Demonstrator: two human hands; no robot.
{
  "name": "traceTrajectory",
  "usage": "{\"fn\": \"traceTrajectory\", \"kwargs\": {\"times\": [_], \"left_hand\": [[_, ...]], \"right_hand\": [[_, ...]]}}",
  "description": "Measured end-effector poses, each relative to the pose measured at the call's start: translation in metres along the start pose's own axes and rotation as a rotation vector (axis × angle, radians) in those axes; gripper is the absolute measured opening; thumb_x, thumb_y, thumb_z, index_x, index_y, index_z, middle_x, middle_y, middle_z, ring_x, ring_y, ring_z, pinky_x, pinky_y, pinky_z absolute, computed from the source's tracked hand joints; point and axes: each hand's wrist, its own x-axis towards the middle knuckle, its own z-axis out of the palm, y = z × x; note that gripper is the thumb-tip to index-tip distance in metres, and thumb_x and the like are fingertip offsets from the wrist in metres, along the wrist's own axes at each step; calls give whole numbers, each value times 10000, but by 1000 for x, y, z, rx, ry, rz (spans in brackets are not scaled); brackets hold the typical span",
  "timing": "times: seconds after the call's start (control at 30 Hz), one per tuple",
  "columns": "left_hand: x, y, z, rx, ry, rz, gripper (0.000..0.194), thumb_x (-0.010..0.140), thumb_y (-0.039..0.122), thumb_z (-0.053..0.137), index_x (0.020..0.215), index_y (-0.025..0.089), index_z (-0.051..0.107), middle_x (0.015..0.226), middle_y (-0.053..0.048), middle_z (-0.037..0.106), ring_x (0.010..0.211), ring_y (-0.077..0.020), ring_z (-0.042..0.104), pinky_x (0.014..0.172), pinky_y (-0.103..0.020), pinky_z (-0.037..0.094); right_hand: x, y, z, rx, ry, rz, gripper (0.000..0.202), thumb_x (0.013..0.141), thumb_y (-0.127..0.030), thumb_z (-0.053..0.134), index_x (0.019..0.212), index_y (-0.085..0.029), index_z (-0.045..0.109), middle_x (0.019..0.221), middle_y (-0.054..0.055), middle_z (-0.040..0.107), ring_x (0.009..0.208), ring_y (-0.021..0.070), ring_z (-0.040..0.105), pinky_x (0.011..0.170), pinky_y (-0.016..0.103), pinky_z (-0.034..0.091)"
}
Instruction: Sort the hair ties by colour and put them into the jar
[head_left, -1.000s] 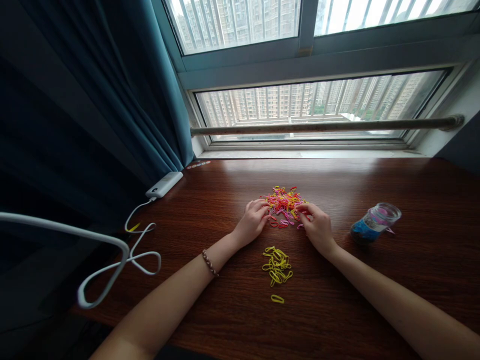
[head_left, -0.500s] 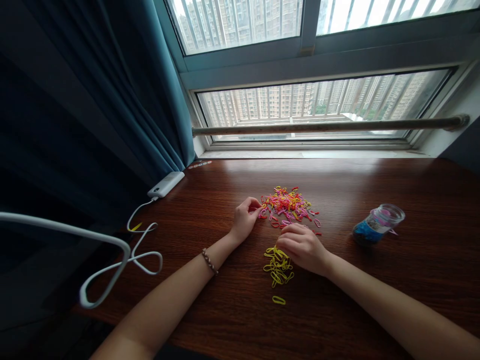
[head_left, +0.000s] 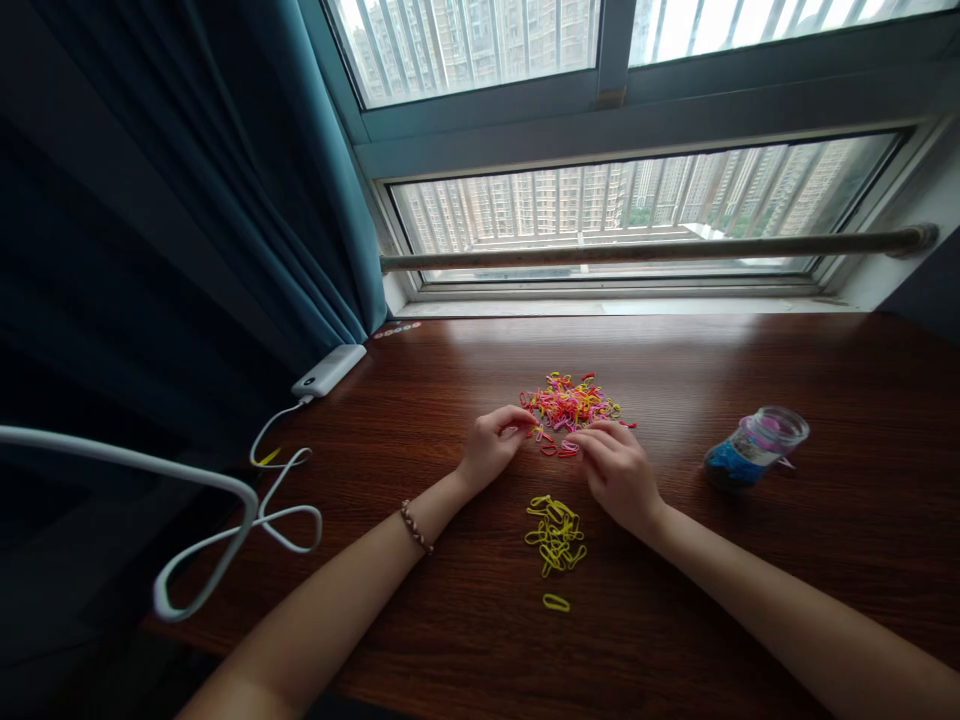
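A mixed pile of small rubber bands (head_left: 571, 402), pink, red, orange and yellow, lies on the brown wooden table. At its left edge is my left hand (head_left: 495, 445), thumb and fingers pinched together among the outer bands; what they hold is too small to make out. My right hand (head_left: 621, 478) reaches the pile's front edge with its fingers curled and pressed together, their tips partly hidden. Nearer to me lies a separate heap of yellow rubber bands (head_left: 556, 535), with one single yellow rubber band (head_left: 556, 603) in front of it.
An open clear jar (head_left: 756, 448) with blue and pink on it stands to the right. At the left are a white power bank (head_left: 328, 371) and its white cable (head_left: 247, 500). A blue curtain (head_left: 315, 200) hangs there, and a metal rail (head_left: 652, 250) crosses before the window.
My right hand has moved from the yellow heap forward to the front edge of the mixed pile. My left hand has shifted slightly at the pile's left edge.
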Motion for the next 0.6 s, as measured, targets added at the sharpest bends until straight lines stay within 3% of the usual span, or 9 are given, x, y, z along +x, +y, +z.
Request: {"fn": "traceTrajectory", "kwargs": {"times": [0.13, 0.3, 0.43, 0.6], "left_hand": [[-8, 23, 7, -58, -206, 140, 114, 779, 163, 526, 838, 140, 621, 816, -68, 640, 773, -150, 586, 741, -280, 474], [-13, 40, 12, -48, -414, 301, 111, 762, 152, 537, 803, 133, 638, 754, -75, 637, 747, -159, 567, 744, -300, 463], [-12, 37, 10, 18, -402, 285, 130, 763, 169, 531, 817, 145, 647, 754, -74, 637, 752, -162, 564, 730, -291, 467], [-6, 24, 6, 179, -214, 203, 145, 790, 197, 505, 829, 179, 644, 775, -61, 638, 802, -181, 549, 778, -329, 451]], "right_hand": [[3, 10, 5, -157, -56, 266, 263, 808, -151, 444, 1016, -195, 598, 1014, 47, 631, 994, 235, 439, 856, 394, 347], [2, 9, 8, -250, -129, 334, 293, 792, -126, 440, 1016, -215, 607, 1129, 26, 583, 1056, 262, 377, 871, 419, 304], [0, 12, 11, -218, -89, 293, 305, 785, -98, 426, 1012, -190, 607, 1098, 57, 601, 1052, 272, 383, 858, 443, 308], [0, 21, 14, -100, 25, 234, 300, 785, -96, 415, 991, -186, 613, 1031, 80, 622, 1014, 276, 434, 835, 484, 345]]}}
